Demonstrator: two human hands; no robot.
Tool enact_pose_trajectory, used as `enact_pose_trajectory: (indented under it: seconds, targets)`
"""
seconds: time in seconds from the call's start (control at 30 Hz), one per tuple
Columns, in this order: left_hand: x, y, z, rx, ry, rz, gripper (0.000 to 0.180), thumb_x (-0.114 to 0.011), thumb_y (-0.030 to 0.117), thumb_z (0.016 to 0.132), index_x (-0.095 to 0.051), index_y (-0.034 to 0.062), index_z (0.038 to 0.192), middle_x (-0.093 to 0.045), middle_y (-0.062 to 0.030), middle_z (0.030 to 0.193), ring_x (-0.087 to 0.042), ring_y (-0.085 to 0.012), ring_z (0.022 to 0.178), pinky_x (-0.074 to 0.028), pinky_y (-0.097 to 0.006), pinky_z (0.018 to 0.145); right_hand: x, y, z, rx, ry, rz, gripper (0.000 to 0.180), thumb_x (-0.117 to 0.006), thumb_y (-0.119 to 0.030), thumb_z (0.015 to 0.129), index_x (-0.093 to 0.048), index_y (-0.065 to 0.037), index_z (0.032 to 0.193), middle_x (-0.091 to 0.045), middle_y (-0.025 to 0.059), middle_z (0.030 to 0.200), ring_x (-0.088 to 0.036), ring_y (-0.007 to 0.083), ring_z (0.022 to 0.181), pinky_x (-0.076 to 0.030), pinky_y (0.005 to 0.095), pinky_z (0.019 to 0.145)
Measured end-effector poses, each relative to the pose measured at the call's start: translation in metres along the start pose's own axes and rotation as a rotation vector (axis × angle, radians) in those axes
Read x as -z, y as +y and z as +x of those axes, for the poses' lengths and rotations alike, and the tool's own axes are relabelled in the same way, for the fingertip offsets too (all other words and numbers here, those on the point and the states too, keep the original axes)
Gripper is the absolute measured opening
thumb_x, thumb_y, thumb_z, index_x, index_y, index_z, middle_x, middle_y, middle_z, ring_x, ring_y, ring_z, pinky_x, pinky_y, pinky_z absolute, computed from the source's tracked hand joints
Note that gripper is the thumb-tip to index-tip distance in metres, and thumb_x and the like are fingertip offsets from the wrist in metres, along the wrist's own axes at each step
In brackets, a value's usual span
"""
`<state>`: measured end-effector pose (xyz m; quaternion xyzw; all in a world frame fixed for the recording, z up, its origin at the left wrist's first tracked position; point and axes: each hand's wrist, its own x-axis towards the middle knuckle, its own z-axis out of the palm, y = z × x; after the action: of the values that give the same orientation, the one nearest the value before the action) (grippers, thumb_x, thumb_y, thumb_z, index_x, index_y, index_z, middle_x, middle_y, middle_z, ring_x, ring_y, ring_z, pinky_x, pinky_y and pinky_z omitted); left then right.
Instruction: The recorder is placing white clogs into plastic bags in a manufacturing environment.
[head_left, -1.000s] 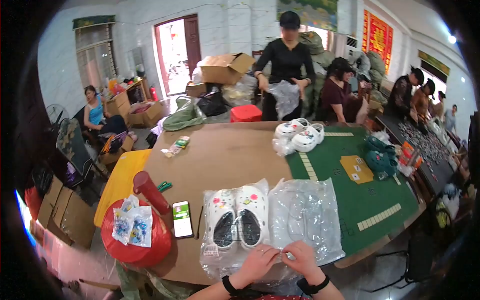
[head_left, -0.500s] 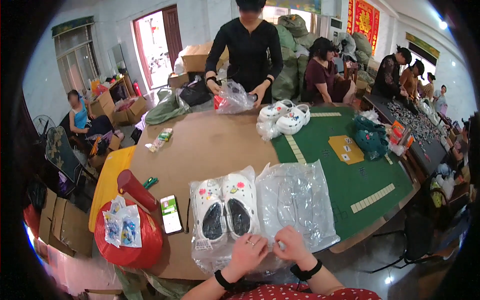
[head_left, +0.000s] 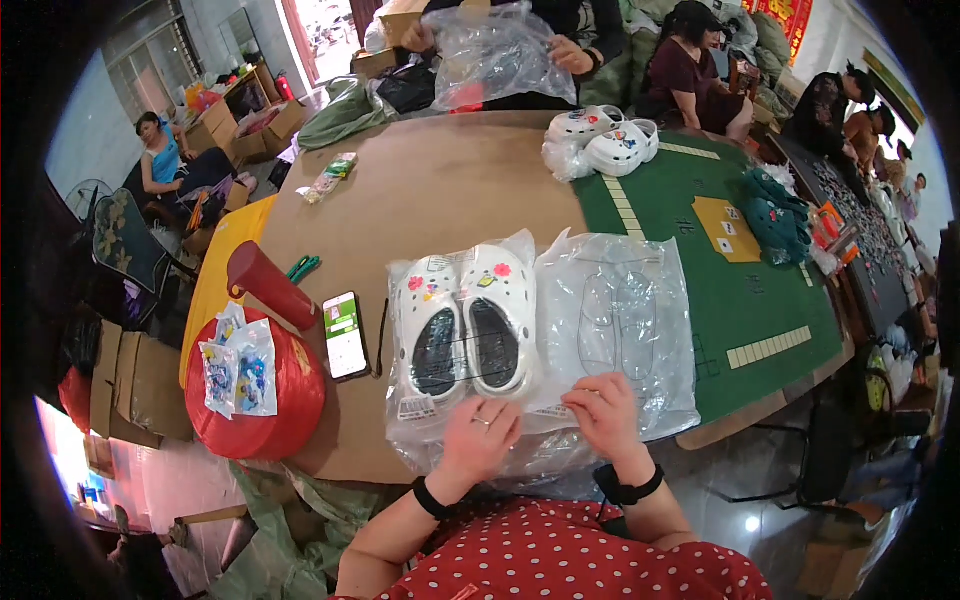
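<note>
A pair of white clogs [head_left: 470, 325] with colourful charms and dark insoles lies in a clear plastic bag [head_left: 408, 408] before me. My left hand [head_left: 482, 438] is closed at that bag's near edge, fingers curled on the film just below the heels. Beside it on the right is a flat clear plastic bag [head_left: 655, 330] with shoe-sole outlines showing. The pinched fingers of my right hand [head_left: 605, 412] are on its near edge. Creased film runs below both hands, and its exact edges are hard to make out.
To the left are a phone [head_left: 345, 335], a dark red tumbler [head_left: 270, 285], green scissors [head_left: 303, 268] and a red roll [head_left: 290, 390] with small charm packets [head_left: 240, 365]. White clogs [head_left: 610, 140] and dark green clogs [head_left: 775, 220] sit farther off. A co-worker across the table holds a clear bag [head_left: 500, 55].
The view has tipped downward. My right hand has drawn a little away from my left, along the flat bag's edge. Across the table, the co-worker's bag is now raised and spread wider.
</note>
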<state>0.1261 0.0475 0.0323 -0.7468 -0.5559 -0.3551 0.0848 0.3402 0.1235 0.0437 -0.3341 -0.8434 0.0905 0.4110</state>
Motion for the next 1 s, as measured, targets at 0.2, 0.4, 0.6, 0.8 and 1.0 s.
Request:
enact_pose_trajectory:
  seconds: [0.2,0.4,0.6,0.8,1.0]
  targets:
    - [0.027,-0.021,-0.043,0.093,0.081,0.188,0.030,-0.077,0.010,0.064,-0.068,0.0169,0.092,-0.064,0.0030,0.094,-0.056,-0.0229,0.092,-0.042,-0.038,0.082,0.006,0.010,-0.005,-0.098,0.112,-0.030,0.019,-0.076,-0.002,0.070,-0.070,-0.011,0.085,-0.065,0.0028,0.091,-0.059,0.0262,0.085,-0.048,0.0367,0.072]
    - [0.054,-0.045,-0.084,0.168,0.090,0.314,0.031,-0.077,0.007,0.063,-0.067,0.0167,0.091,-0.062,0.0023,0.091,-0.054,-0.0240,0.093,-0.042,-0.038,0.083,0.002,0.018,-0.008,-0.155,0.152,-0.033,0.017,-0.074,0.000,0.072,-0.069,-0.009,0.085,-0.065,0.0048,0.093,-0.059,0.0270,0.086,-0.047,0.0372,0.072]
    - [0.073,-0.058,-0.093,0.214,0.066,0.180,0.032,-0.075,0.006,0.065,-0.064,0.0112,0.095,-0.060,-0.0042,0.093,-0.054,-0.0282,0.093,-0.044,-0.040,0.084,0.006,0.021,-0.009,-0.152,0.100,-0.061,0.020,-0.073,0.001,0.073,-0.068,-0.007,0.091,-0.065,0.0074,0.098,-0.059,0.0278,0.090,-0.047,0.0360,0.076]
    - [0.072,-0.073,-0.064,0.759,0.076,-0.520,0.049,-0.073,0.014,0.080,-0.056,0.0038,0.125,-0.062,-0.0120,0.105,-0.060,-0.0244,0.095,-0.049,-0.037,0.084,0.012,0.013,0.004,-0.501,0.111,0.429,0.031,-0.068,-0.008,0.081,-0.065,-0.004,0.111,-0.066,0.0114,0.105,-0.060,0.0278,0.096,-0.047,0.0345,0.080]
    - [0.023,-0.098,-0.044,1.049,-0.250,-0.821,0.066,-0.069,0.045,0.088,-0.053,-0.0022,0.133,-0.070,-0.0141,0.092,-0.066,-0.0227,0.083,-0.052,-0.034,0.079,-0.026,0.007,0.017,-0.531,-0.201,0.062,0.055,-0.069,-0.040,0.088,-0.063,0.003,0.121,-0.067,0.0227,0.107,-0.064,0.0378,0.097,-0.048,0.0416,0.085]
